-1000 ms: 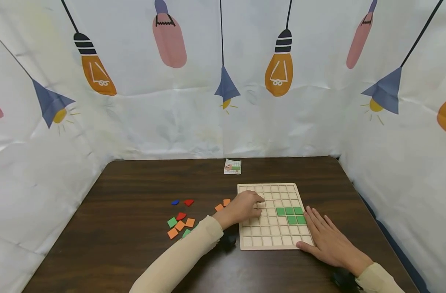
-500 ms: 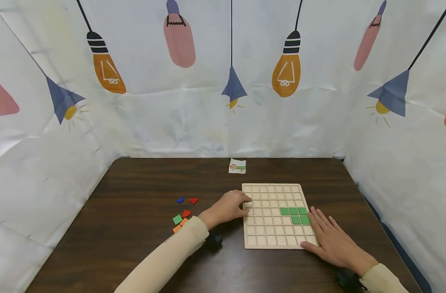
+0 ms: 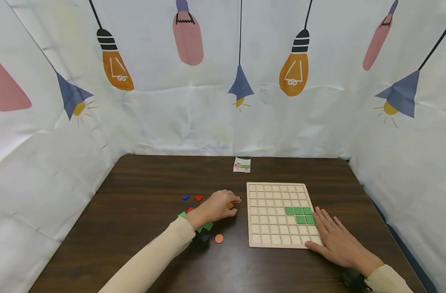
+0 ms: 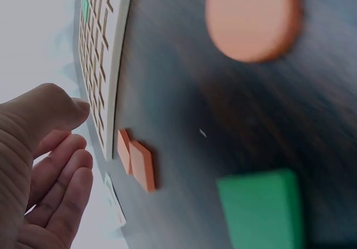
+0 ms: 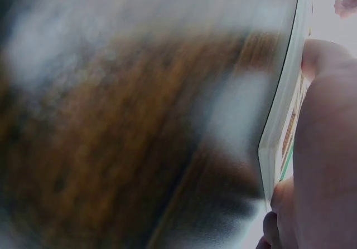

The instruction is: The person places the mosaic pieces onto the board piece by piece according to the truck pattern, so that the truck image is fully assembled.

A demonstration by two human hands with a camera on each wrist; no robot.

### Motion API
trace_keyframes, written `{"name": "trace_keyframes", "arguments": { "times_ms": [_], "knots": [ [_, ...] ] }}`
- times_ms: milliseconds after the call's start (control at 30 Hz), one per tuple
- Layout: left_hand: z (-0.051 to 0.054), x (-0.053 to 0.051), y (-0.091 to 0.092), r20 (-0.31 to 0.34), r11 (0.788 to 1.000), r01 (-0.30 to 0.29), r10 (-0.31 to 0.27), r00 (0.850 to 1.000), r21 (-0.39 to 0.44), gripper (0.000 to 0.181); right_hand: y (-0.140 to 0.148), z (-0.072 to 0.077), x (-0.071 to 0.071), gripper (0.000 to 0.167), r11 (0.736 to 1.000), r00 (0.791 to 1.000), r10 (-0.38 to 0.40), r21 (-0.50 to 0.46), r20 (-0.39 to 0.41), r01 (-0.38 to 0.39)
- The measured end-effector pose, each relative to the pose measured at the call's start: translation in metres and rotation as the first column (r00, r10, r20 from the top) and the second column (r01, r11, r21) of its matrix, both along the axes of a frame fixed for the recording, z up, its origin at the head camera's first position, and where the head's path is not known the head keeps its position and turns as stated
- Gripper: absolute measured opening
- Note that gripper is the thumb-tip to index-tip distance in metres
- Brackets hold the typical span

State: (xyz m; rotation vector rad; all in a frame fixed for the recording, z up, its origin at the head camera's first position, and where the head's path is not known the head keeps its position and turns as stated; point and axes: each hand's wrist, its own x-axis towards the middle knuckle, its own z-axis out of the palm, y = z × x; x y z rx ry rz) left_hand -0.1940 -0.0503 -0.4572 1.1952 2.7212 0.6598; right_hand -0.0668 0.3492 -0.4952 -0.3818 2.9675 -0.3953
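The left hand [image 3: 216, 207] hovers left of the wooden grid board [image 3: 268, 240], over orange square pieces [image 3: 230, 206]. In the left wrist view the thumb and fingers of the left hand [image 4: 47, 165] are apart with nothing between them, and two orange pieces [image 4: 143, 165] lie on the table beside the board. Green squares [image 3: 298, 211] fill several cells at the board's right side. The right hand [image 3: 341, 244] lies with fingers extended along the board's right edge, its thumb at the near right corner; the right wrist view shows the right hand [image 5: 326, 143] against the board's edge.
Left of the board, partly behind the left arm, lie a blue piece [image 3: 186, 197], red pieces [image 3: 199, 198], green pieces [image 3: 208, 226] and a round orange piece [image 3: 219, 239]. A small printed card [image 3: 242, 165] lies at the table's far edge.
The left hand has moved left, off the board and over the orange squares. The right hand has stayed at the board's edge. The head view has shifted slightly.
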Motion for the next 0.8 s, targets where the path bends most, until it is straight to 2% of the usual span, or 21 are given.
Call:
{"name": "trace_keyframes", "arguments": {
  "times_ms": [233,567,800],
  "knots": [
    [-0.001,0.006,-0.023,-0.012,1.000,0.002,-0.002,1.000,-0.008,0.028,0.000,0.000,0.000,0.103,1.000,1.000,0.004,0.013,-0.008,-0.004],
    [-0.002,0.016,-0.051,0.061,0.999,-0.035,0.037,0.997,-0.028,0.032,-0.001,0.001,0.000,0.102,0.999,1.000,0.011,0.041,-0.026,-0.010],
    [-0.003,0.021,-0.066,0.069,1.000,-0.020,0.021,0.997,-0.018,0.033,-0.002,0.001,0.000,0.103,0.999,0.999,0.011,0.045,-0.033,-0.010]
  ]
}}
